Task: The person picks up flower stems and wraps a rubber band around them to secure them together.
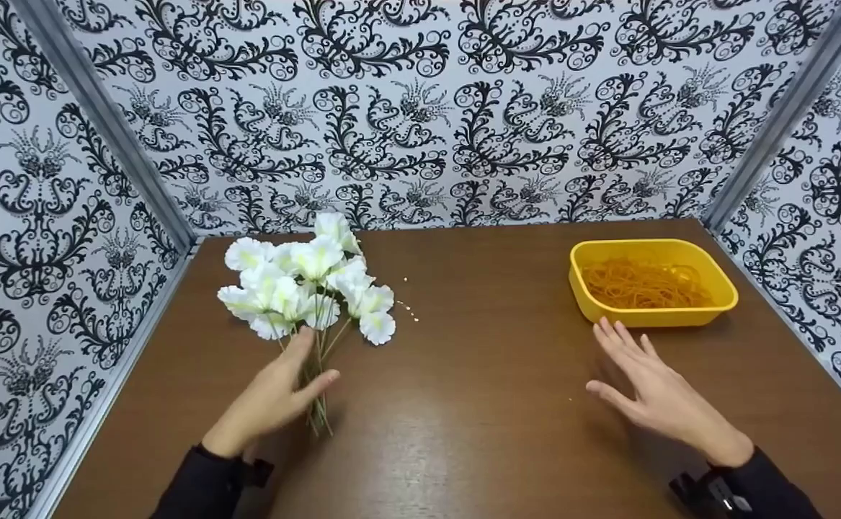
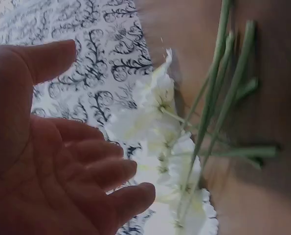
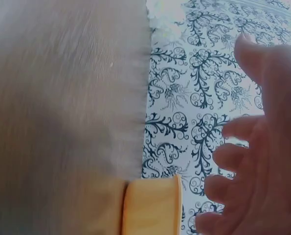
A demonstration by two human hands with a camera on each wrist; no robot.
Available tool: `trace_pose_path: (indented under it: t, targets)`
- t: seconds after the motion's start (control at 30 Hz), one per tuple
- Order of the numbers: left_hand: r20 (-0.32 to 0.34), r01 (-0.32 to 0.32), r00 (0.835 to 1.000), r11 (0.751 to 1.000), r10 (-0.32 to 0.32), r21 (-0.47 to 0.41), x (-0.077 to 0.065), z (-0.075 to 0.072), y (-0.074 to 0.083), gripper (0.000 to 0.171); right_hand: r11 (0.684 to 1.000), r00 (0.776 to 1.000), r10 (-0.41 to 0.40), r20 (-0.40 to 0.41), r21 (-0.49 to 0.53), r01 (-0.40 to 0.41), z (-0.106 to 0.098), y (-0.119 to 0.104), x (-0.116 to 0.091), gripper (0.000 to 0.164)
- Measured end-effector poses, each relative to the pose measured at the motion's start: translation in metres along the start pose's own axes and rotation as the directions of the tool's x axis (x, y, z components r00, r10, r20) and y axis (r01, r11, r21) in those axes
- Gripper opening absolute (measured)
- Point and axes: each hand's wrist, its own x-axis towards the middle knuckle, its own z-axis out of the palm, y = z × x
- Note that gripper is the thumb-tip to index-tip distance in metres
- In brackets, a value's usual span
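Note:
On the left of the table lies a bunch of white artificial flowers (image 1: 287,281), their green stems (image 1: 319,404) pointing toward the person. My left hand (image 1: 272,396) hovers over the stems with thumb and fingers spread apart, holding nothing. In the left wrist view the palm (image 2: 52,166) faces the stems (image 2: 218,88) and blossoms with a gap between. At the right, my right hand (image 1: 658,396) is held above the table, fingers extended, fingertips near the front wall of a yellow tub (image 1: 651,317). Many thin amber rubber bands (image 1: 643,285) fill the tub. The right wrist view shows that hand (image 3: 253,166) holding nothing.
Several tiny white bits (image 1: 409,310) lie on the brown table (image 1: 478,360) right of the blossoms. Patterned walls (image 1: 420,130) with grey metal corner posts (image 1: 103,108) enclose the table at the back and both sides.

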Motion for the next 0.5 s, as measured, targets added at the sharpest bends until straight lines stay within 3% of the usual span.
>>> trace_pose_path:
  t: [0.1,0.2,0.4,0.5]
  targets:
    - [-0.009,0.075,0.997,0.997,-0.075,-0.027,0.007,-0.011,-0.006,0.095,0.999,1.0,0.017,-0.021,0.031,-0.016,0.0,-0.003,0.003,0.079]
    - [-0.001,0.18,0.984,0.982,-0.18,-0.052,0.014,-0.02,-0.009,0.1,0.996,0.999,0.048,0.008,0.069,-0.049,0.001,-0.006,0.005,0.077]
    - [0.081,0.381,0.922,0.924,-0.379,-0.013,0.027,-0.026,-0.013,0.115,0.987,0.989,0.098,0.11,0.119,-0.111,0.006,-0.011,0.005,0.077]
    - [0.09,0.434,0.896,0.901,-0.434,0.028,0.036,-0.024,-0.018,0.101,0.984,0.985,0.107,0.136,0.13,-0.125,0.008,-0.012,0.006,0.077]
